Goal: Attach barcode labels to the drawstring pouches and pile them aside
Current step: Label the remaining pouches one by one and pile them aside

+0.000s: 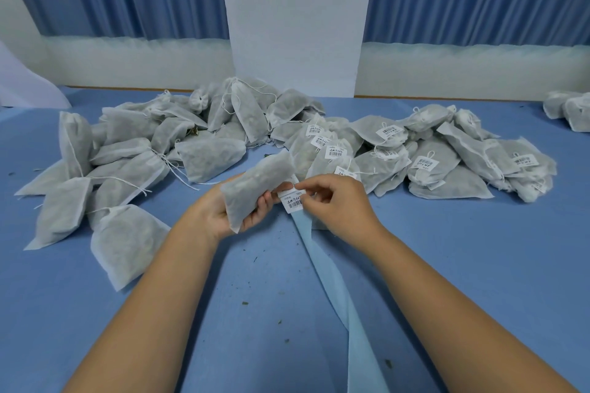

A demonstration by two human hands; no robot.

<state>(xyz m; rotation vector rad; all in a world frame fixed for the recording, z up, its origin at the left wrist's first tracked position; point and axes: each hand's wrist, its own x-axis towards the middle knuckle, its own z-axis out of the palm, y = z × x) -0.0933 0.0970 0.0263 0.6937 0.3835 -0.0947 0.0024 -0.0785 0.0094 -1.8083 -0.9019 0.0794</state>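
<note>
My left hand [220,214] holds a filled white drawstring pouch [255,188] above the blue table. My right hand [338,204] pinches a white barcode label [292,201] at the top of a pale blue backing strip [338,290] that trails down toward me. The label sits just right of the pouch's lower edge, between both hands. Unlabelled pouches [127,150] lie heaped at the left. Pouches with barcode labels [424,156] lie piled at the right.
The table is covered in blue cloth [479,265] with small dark crumbs scattered on it. A few more pouches [568,110] lie at the far right edge. Blue curtains and a white pillar [297,19] stand behind the table.
</note>
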